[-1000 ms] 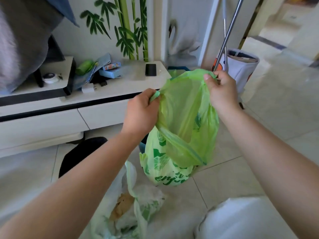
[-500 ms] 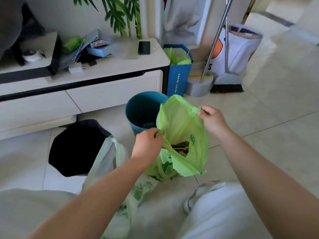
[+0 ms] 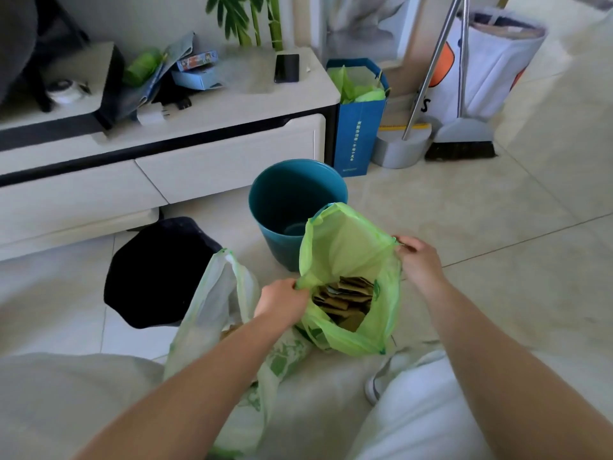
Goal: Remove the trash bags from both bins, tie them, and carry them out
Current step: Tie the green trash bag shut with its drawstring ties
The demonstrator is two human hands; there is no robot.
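A bright green trash bag (image 3: 348, 247) rests on the floor in front of the teal bin (image 3: 295, 200), its mouth held wide with brown paper scraps showing inside. My left hand (image 3: 282, 302) pinches the bag's near-left rim and my right hand (image 3: 419, 260) pinches its right rim. A second, paler green trash bag (image 3: 219, 303) stands untied to the left, beside my left forearm. The black bin (image 3: 156, 273) sits further left; the teal bin has no bag in it.
A low white TV cabinet (image 3: 199, 161) with a phone and clutter runs along the back. A blue paper bag (image 3: 360, 121), a dustpan and a broom (image 3: 462, 141) stand at the back right. My white-trousered knees and a shoe fill the bottom edge.
The green bag has come down from chest height to the floor in front of the teal bin. Both hands kept hold of its rim and pulled the mouth wider.
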